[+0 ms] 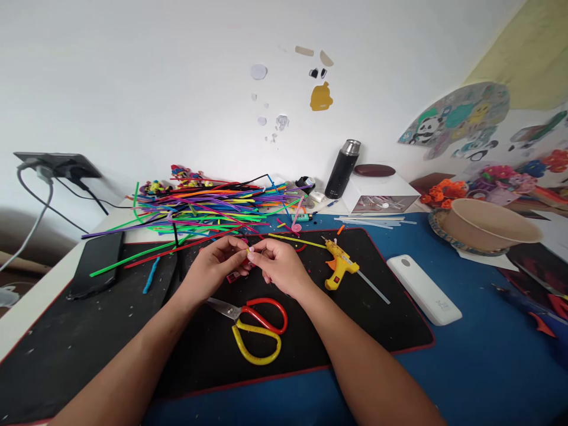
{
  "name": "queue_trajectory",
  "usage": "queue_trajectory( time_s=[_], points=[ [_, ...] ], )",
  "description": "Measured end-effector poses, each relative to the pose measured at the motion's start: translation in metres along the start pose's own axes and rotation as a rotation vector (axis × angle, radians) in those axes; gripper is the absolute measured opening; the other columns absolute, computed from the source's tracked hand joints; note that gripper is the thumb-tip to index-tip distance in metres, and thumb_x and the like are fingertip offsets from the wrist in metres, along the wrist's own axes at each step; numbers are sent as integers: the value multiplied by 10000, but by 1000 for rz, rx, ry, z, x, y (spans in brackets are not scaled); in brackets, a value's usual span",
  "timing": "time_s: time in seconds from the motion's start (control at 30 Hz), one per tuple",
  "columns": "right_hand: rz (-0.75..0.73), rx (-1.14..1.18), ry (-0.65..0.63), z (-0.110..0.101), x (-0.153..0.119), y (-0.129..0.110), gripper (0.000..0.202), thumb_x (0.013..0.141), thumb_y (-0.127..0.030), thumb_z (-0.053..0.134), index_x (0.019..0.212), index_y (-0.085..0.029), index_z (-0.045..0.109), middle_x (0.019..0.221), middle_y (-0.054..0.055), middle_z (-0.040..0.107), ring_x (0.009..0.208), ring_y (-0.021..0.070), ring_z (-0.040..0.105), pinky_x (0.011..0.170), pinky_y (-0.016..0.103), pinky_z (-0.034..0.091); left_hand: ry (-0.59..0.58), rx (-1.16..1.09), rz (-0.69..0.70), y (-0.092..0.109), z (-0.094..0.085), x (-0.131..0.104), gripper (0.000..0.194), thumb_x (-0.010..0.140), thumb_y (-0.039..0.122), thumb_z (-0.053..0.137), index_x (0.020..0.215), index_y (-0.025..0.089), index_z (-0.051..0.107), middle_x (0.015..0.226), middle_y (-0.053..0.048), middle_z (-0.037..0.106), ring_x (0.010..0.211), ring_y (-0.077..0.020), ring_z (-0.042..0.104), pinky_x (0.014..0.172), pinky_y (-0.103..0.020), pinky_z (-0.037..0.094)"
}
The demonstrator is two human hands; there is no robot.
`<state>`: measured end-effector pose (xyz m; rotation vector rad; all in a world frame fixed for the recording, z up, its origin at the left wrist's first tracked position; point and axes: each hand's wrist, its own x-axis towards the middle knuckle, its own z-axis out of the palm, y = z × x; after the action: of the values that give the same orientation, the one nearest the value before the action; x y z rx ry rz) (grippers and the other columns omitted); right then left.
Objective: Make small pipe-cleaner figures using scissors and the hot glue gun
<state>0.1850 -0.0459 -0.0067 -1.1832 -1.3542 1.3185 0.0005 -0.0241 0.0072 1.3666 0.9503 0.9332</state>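
Observation:
My left hand and my right hand meet above the black mat, fingertips pinched together. Between them is a small yellow piece, mostly covered by the fingers; which hand bears it is hard to tell, as both touch it. Something red shows just beneath the fingers. Below my hands lie scissors with one red and one yellow handle. To the right of my right hand rests a yellow glue gun with a clear stick in its back, and a yellow stem reaches toward its nozzle.
Colourful pipe cleaners are heaped at the back. A phone lies left, a white power bank right. Further back stand a black flask, a white box and a beige bowl.

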Motion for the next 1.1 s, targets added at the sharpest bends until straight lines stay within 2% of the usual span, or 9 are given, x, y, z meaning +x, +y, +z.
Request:
queue_trajectory(
  time_s=[0.37,0.6,0.77,1.1],
  points=[
    [58,146,-24,3,-2,-8,218,913,-380,686,988,-178,655,523,-86,567,392,90,474,429,212,345,87,-190,-83,2,6,1,411,714,482,925,911,182,724,782,-13,735,606,-149,673,597,-275,589],
    [24,114,-6,2,0,-4,232,894,-402,705,942,-179,666,508,-88,556,384,86,470,420,210,334,59,-220,-91,2,5,0,399,726,444,935,933,169,733,778,-25,757,635,-151,700,614,-250,594],
    [29,130,-12,1,0,-3,214,871,-384,712,936,-186,663,552,-81,581,388,87,481,401,210,335,70,-279,-121,1,5,1,397,674,403,975,892,159,750,758,-18,749,602,-137,692,593,-233,594],
    [26,111,-21,1,1,2,176,873,-355,718,912,-191,667,539,-86,564,382,88,484,404,211,342,44,-281,-161,-2,0,2,440,633,410,996,888,156,742,791,-1,732,582,-130,709,575,-218,586]
  ],
)
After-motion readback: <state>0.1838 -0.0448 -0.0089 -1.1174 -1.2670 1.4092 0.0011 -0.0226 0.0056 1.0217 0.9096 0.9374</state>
